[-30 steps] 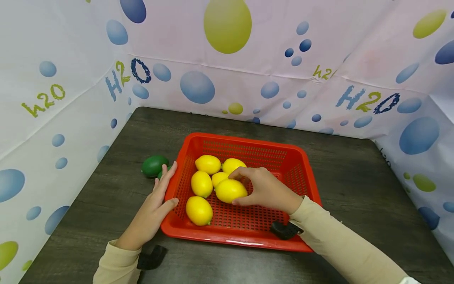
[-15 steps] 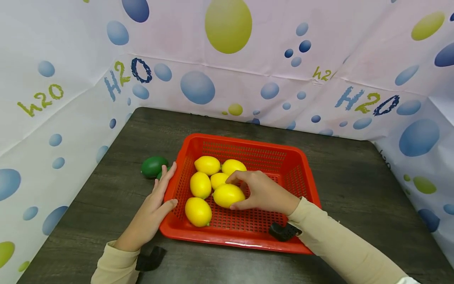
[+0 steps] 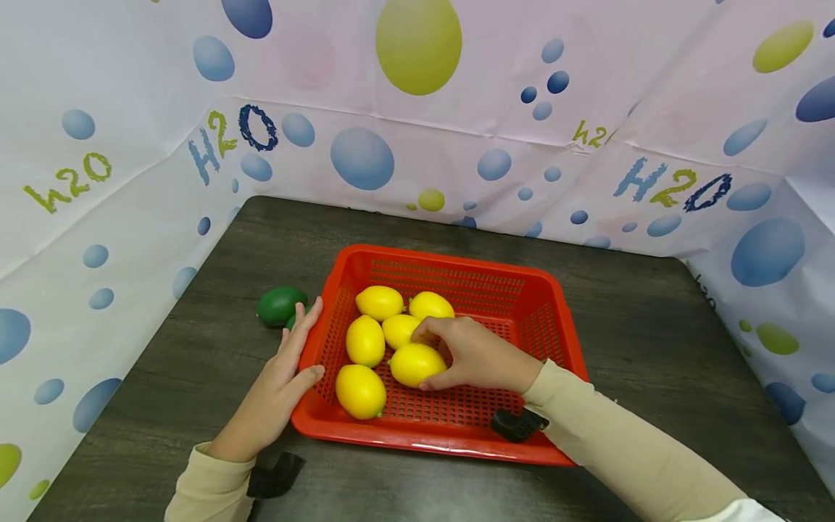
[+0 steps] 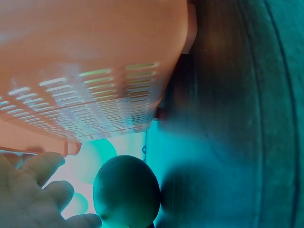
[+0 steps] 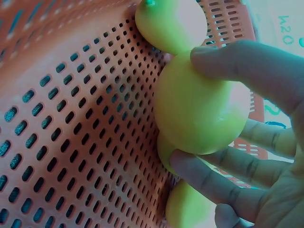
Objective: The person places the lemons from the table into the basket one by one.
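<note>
My right hand (image 3: 472,355) is inside a red plastic basket (image 3: 443,448), its thumb and fingers gripping a yellow lemon (image 3: 414,364). In the right wrist view the same lemon (image 5: 202,102) sits between thumb and fingertips, low over the perforated floor. Several other lemons (image 3: 361,391) lie in the basket's left half, close around the held one. My left hand (image 3: 270,395) rests against the basket's left rim, fingers extended along the outside. Just beyond those fingertips lies a dark green lime-shaped fruit (image 3: 279,306); another green one is mostly hidden behind the hand.
The basket stands on a dark wood-patterned table (image 3: 626,312). A white sheet (image 3: 430,167) printed with bubbles and "H2O" hangs along the back and both sides. Black straps (image 3: 515,425) show at the wrists.
My right hand has brought the gripped lemon slightly lower and nearer the front of the basket. The left hand stays at the rim. The whole head view has shifted a little.
</note>
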{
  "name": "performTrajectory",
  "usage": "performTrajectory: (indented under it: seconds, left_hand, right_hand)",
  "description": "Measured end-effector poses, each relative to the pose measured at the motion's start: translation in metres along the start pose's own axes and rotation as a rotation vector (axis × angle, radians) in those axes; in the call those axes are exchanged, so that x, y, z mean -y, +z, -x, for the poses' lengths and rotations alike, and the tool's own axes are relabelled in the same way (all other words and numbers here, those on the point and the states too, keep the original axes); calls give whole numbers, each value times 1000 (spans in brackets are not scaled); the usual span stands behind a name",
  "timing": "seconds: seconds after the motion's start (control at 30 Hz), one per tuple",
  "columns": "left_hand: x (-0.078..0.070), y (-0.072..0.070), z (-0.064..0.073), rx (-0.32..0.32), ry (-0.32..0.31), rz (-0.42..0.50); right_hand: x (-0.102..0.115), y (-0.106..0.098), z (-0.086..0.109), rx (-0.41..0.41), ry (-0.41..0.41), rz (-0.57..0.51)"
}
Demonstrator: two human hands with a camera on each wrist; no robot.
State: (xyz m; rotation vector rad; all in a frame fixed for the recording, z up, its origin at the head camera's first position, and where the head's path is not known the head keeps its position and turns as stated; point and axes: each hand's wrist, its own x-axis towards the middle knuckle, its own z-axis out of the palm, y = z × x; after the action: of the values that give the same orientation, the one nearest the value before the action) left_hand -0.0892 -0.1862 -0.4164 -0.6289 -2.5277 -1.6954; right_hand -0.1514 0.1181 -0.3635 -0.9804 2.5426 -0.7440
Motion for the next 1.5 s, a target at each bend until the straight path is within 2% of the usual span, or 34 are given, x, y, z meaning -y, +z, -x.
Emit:
performTrajectory:
  seconds: [0.27,0.63,0.9,1.5]
  left_hand:
    - [0,0,1,-1,-6,6]
    - [-1,-1,1,-6,20,4]
    - [-1,0,-1,-8,25,-3]
    - [0,1,0,-1,-8,4]
  right_hand:
    - [2,2,0,21,15,-15]
    - [0,4,-2,47,9,-34]
    - [-1,3,-6,16,-2,-80]
    - [-1,3,-6,34,9,-114]
